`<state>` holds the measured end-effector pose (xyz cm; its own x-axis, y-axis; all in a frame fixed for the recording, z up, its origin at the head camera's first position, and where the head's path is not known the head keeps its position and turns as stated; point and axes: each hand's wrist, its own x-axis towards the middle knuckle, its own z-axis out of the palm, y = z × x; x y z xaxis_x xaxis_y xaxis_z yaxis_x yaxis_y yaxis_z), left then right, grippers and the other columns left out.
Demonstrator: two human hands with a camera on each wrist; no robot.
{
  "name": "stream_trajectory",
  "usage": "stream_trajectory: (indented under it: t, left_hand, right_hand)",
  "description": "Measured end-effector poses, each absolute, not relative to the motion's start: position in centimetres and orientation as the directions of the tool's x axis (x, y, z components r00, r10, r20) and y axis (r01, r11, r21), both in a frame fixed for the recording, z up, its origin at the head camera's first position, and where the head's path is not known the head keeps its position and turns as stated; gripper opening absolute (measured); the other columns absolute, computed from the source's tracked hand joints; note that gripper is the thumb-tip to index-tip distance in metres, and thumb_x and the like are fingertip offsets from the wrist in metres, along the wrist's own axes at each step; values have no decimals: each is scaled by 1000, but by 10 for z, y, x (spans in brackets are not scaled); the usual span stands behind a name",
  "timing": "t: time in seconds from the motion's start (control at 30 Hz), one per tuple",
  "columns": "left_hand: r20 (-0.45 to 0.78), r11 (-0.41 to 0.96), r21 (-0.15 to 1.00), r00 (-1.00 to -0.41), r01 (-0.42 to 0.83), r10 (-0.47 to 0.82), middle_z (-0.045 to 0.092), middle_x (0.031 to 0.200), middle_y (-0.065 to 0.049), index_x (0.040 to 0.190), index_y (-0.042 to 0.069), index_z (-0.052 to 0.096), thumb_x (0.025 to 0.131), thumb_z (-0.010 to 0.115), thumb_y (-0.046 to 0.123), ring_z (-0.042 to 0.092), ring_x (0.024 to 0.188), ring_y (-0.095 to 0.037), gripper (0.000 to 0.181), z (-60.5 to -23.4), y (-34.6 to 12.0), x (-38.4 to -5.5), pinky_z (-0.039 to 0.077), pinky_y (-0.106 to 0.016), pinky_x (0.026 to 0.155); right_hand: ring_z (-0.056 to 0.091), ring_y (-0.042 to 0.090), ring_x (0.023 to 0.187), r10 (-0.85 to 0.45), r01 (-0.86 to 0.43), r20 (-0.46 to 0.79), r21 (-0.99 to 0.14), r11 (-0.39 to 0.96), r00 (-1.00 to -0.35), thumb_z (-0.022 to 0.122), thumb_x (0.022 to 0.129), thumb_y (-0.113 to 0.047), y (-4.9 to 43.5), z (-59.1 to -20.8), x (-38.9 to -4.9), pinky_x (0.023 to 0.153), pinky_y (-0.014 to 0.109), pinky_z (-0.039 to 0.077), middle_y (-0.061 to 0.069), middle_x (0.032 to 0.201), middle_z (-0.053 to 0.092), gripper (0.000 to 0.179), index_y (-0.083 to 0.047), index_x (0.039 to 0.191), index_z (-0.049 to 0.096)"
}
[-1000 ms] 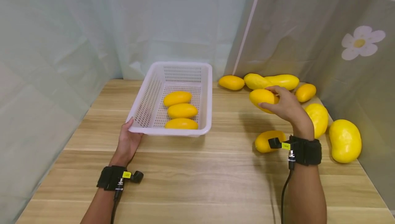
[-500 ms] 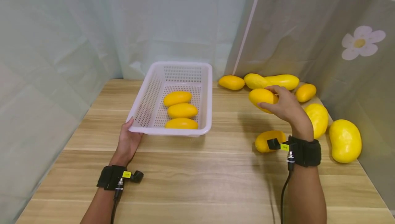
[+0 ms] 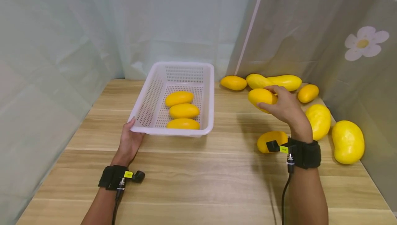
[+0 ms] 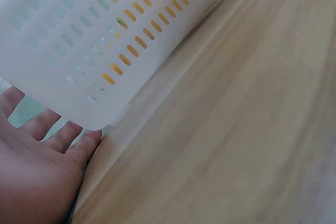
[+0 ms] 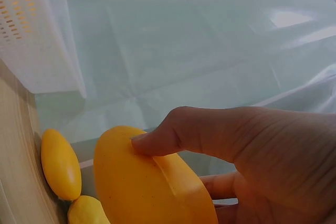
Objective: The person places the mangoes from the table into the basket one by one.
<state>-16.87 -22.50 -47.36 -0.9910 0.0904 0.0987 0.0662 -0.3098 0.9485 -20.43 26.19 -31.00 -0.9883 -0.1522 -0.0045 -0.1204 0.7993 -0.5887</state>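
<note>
My right hand (image 3: 286, 106) holds a yellow mango (image 3: 261, 98) above the right side of the table, thumb on the near side and fingers over the top. In the right wrist view the thumb presses on the mango's (image 5: 142, 182) skin. My left hand (image 3: 130, 142) grips the near left corner of a white perforated plastic basket (image 3: 213, 101), thumb over the rim. The left wrist view has the fingers (image 4: 42, 124) against the basket's outer side. Inside the basket lie three mangoes, the middle one (image 3: 184, 111) close to both others.
Below the right hand another mango (image 3: 266, 141) lies on the wooden table (image 3: 198, 183). Along the back are a mango (image 3: 233, 82) and long yellow fruits (image 3: 285, 82). A smaller one (image 3: 308, 93) and two big lumpy yellow fruits (image 3: 348, 142) line the right edge, beside the curtain (image 3: 341, 80).
My right hand has drifted slightly left with the mango in its grip. The left hand and the basket keep their place.
</note>
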Motion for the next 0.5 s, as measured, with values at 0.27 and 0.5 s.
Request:
stream_trajectory:
  t: [0.27,0.5]
  left_hand:
    - [102,-315,947,-990,66,98,15,168,-5,163,29,19,105,30,50,22,146,-26,62,-473,-226,-168,26,-30,114]
    - [102,-311,948,-990,68,96,16,167,-5,162,29,20,105,30,50,23,146,-26,62,-473,-226,-168,28,-30,113]
  right_hand:
    - [43,43,130,-171,-142,11,-610,779,-985,73,93,-29,255,-310,-203,107,60,34,27,152,41,76,2,152,38]
    - [45,41,126,-171,-134,0,-619,774,-985,73,93,-32,249,-308,-201,106,58,35,25,150,43,77,0,152,37]
